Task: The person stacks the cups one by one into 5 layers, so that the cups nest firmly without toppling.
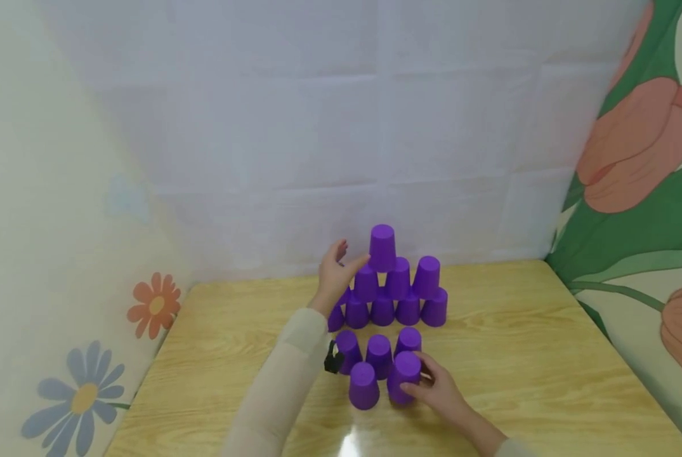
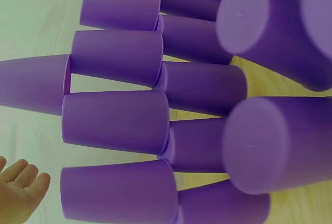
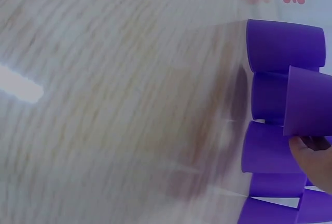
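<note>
Purple plastic cup (image 1: 403, 377) – upside-down | R hand (image 1: 440, 390) grips | L hand (image 1: 335, 274) by pyramid (image 1: 392, 285)

A playroom-like home corner: a light wooden tabletop (image 1: 546, 355) under the hands, cartoon flower wallpaper (image 1: 89, 355) on both sides, pale sheet (image 1: 341, 127) hung beyond them.
</note>
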Tool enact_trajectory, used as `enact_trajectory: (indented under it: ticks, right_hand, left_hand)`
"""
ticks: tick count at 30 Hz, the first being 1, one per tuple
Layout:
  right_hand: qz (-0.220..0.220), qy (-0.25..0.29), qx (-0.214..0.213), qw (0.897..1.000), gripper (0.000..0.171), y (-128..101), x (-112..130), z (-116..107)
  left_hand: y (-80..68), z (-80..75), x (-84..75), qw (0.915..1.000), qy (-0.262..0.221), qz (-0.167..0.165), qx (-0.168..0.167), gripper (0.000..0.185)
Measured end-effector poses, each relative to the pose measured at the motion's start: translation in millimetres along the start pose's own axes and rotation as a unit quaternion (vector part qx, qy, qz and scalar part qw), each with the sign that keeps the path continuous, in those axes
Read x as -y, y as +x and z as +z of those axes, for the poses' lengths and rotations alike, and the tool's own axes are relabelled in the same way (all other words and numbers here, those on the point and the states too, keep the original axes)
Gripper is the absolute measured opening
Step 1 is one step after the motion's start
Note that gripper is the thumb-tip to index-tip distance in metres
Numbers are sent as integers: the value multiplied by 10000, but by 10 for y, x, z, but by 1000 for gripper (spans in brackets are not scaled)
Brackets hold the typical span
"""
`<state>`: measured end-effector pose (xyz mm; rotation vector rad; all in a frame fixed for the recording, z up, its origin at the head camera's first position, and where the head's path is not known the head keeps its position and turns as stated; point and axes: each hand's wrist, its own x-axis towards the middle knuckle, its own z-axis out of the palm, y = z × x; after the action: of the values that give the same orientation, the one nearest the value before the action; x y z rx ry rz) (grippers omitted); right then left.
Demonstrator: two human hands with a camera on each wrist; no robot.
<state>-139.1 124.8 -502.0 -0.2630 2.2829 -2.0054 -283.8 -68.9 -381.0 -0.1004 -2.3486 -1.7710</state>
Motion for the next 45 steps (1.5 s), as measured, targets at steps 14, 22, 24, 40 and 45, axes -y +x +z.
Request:
enact_trajectory:
  ticks: [14, 22, 24, 40, 45]
  right_hand:
    - [-786, -455, 345, 9953, 53, 88, 244, -472]
    - [-1106, -759, 87, 9909, 50, 249, 424, -697]
    - [-1139, -844, -1, 9899, 50, 299, 480, -745]
    - [-1053, -1333, -709, 9829, 51, 808, 948, -1019]
    - [-1101, -1343, -925, 9805, 52, 985, 1085, -1048]
  left_hand:
    - [-556, -215, 288, 9996, 176, 221, -92, 66]
    - [-942, -189, 373, 9998, 74, 208, 31, 63]
    - [-1029, -176, 421, 9995, 69, 315, 62, 61]
    - [-1611, -27, 808, 9979, 220, 504, 345, 60]
    - [-1736, 54, 882, 9848, 407, 1664, -299, 51]
